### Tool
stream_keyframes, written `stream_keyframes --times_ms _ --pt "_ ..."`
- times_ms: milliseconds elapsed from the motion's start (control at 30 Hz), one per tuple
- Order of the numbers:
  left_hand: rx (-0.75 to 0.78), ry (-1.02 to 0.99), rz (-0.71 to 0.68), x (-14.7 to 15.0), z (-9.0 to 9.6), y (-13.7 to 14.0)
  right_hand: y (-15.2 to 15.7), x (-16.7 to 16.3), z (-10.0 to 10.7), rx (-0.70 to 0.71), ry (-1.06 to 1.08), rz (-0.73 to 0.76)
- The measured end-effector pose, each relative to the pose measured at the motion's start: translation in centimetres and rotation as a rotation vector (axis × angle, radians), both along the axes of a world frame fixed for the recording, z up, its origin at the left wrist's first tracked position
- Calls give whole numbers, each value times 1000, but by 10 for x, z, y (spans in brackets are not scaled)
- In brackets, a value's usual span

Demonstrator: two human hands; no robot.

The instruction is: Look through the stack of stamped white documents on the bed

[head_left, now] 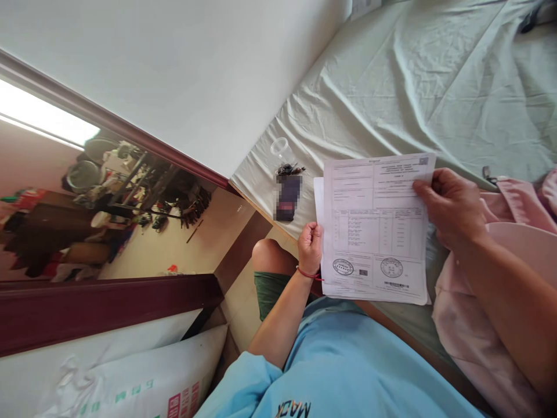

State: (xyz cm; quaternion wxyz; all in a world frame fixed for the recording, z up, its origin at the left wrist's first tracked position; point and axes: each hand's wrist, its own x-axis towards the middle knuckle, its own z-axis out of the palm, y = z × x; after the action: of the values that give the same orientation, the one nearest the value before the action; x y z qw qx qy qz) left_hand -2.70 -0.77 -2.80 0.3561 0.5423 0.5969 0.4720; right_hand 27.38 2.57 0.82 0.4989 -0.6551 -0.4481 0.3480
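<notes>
A small stack of printed papers point(376, 226) is held up in front of my blue shirt. The top sheet carries a table, two oval stamps and a small barcode. My right hand point(456, 206) pinches its upper right edge, thumb on the front. At the left edge, my left hand point(310, 247) is closed around the sheets, a red string on its wrist. Further white sheets point(319, 200) show behind the top one on the left. Just beyond, on the bed, lie a dark phone-like object point(288, 198), partly blurred, some keys point(290, 169) and a clear plastic cup point(282, 151).
The bed's pale green sheet point(391, 87) is wrinkled. Pink fabric, perhaps a bag point(474, 307), lies by my right arm. A white wall point(195, 75) rises on the left beside a doorway with a dark red frame point(108, 313). White printed sacks point(161, 371) stand at lower left.
</notes>
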Motion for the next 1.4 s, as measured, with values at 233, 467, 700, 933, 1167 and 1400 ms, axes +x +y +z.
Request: stream_keyframes --times_ms 233,467,700,933,1167,1400 --pt "-26 -102 -53 2 2 -2 -4 -6 3 -5 -312 15" --pt "-55 -139 -55 3 1 -1 -5 -13 4 21 -429 78" --pt "-61 -149 -39 6 5 -2 -4 -17 2 35 -473 44" --pt "-67 -157 -30 6 5 -3 -2 -18 4 11 -482 42" --pt "-49 -180 -33 8 6 -5 -2 -18 6 7 -465 37" --pt "-94 -85 -76 6 5 -2 -2 -18 5 42 -400 32"
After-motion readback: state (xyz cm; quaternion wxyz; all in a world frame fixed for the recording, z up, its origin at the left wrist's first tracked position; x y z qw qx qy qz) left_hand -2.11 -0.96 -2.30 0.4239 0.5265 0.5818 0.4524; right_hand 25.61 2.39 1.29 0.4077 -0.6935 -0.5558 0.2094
